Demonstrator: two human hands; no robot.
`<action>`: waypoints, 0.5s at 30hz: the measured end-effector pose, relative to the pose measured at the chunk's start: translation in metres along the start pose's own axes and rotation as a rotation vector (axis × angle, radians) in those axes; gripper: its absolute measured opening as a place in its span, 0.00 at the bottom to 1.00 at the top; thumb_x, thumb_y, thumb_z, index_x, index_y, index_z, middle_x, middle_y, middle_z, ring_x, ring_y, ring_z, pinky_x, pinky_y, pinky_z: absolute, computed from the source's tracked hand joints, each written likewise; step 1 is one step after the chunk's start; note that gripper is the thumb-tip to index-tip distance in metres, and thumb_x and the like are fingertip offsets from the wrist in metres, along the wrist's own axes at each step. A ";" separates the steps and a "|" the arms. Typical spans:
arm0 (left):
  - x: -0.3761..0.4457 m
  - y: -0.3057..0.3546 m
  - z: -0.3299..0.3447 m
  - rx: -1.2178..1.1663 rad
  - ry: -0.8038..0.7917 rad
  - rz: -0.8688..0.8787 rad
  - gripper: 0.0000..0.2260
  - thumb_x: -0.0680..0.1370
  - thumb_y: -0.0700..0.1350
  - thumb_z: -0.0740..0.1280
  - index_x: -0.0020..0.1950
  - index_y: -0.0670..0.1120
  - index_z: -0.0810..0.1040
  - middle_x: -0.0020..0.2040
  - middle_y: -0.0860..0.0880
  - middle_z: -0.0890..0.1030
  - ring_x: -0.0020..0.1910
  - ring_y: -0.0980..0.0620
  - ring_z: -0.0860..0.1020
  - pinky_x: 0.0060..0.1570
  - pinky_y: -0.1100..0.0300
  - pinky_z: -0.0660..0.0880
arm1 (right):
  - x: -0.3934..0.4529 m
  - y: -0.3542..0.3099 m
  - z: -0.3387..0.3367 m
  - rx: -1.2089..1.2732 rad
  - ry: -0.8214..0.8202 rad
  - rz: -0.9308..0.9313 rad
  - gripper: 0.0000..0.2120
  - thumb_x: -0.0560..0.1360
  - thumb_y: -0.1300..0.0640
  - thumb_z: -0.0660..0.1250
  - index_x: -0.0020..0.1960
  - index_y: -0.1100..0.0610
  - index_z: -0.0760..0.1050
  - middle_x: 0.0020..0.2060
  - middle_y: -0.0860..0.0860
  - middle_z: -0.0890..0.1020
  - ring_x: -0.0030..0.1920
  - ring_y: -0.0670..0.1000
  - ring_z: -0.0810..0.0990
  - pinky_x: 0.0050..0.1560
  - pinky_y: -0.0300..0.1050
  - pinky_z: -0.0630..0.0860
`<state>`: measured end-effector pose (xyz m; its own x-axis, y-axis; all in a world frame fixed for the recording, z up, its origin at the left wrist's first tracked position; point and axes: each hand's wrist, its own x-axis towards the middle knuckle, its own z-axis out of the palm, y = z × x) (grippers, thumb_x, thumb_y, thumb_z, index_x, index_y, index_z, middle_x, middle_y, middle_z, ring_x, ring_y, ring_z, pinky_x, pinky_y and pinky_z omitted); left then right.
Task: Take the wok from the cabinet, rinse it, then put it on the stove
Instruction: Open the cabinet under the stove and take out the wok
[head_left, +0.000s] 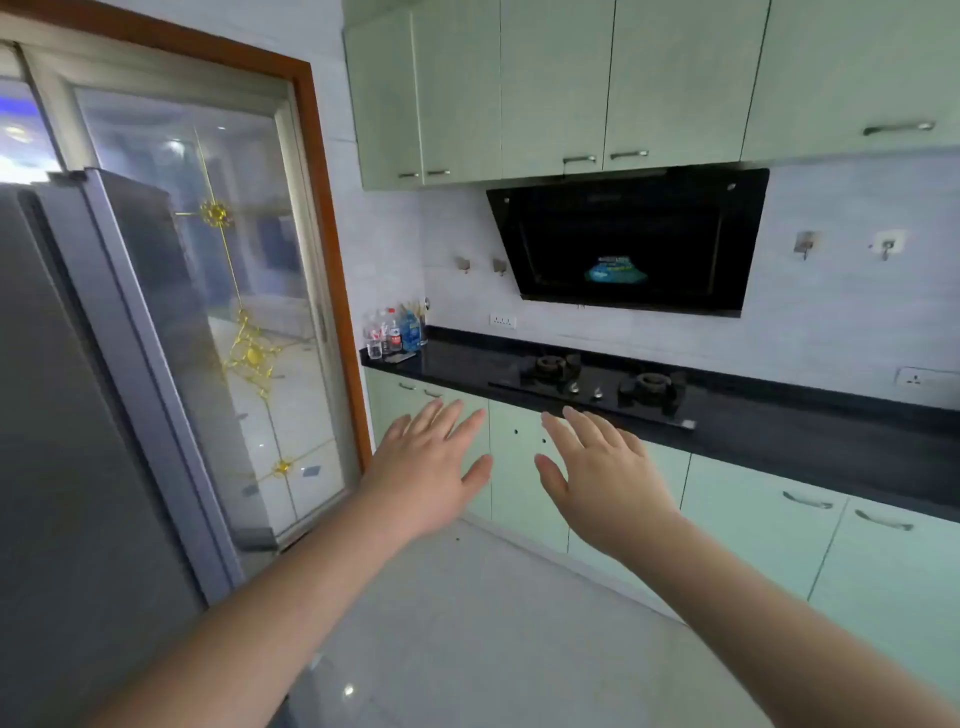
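No wok is in sight. A black two-burner gas stove (602, 387) is set into the dark countertop (810, 441), with nothing on its burners. Pale green lower cabinets (753, 525) run under the counter and their doors are all closed. Pale green upper cabinets (556, 88) hang above, also closed. My left hand (431, 467) and my right hand (602, 473) are stretched out in front of me, palms down, fingers spread and holding nothing. Both hover in the air in front of the lower cabinet doors, apart from them.
A black range hood (628, 244) hangs over the stove. Several bottles (392, 332) stand at the counter's left end. A grey fridge (78, 415) fills the left side, beside a glass sliding door (218, 291). Pale tiled floor (493, 639) lies below my arms.
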<state>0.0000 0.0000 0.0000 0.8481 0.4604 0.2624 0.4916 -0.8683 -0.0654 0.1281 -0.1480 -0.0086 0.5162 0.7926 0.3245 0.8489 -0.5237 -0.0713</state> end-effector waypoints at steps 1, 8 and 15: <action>0.005 0.005 0.005 0.012 0.002 0.008 0.28 0.82 0.61 0.44 0.80 0.55 0.43 0.81 0.51 0.43 0.79 0.49 0.42 0.76 0.48 0.45 | 0.000 0.008 0.003 -0.006 0.007 -0.004 0.28 0.81 0.41 0.45 0.78 0.49 0.52 0.77 0.49 0.57 0.77 0.51 0.54 0.75 0.50 0.53; 0.051 0.054 0.043 0.032 -0.004 0.034 0.28 0.82 0.61 0.45 0.80 0.55 0.43 0.80 0.51 0.40 0.79 0.49 0.39 0.77 0.47 0.44 | 0.005 0.090 0.027 -0.079 0.045 -0.007 0.28 0.80 0.41 0.44 0.78 0.50 0.56 0.76 0.51 0.61 0.76 0.53 0.58 0.74 0.50 0.55; 0.083 0.093 0.085 0.081 -0.077 0.066 0.36 0.73 0.66 0.32 0.80 0.55 0.43 0.81 0.51 0.46 0.79 0.48 0.45 0.76 0.47 0.48 | 0.021 0.144 0.070 -0.109 -0.010 0.054 0.31 0.77 0.40 0.43 0.73 0.52 0.67 0.71 0.53 0.71 0.70 0.56 0.70 0.70 0.60 0.62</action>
<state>0.1334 -0.0269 -0.0661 0.8900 0.4187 0.1803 0.4464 -0.8806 -0.1587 0.2693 -0.1851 -0.0779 0.5624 0.7649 0.3139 0.8027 -0.5961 0.0145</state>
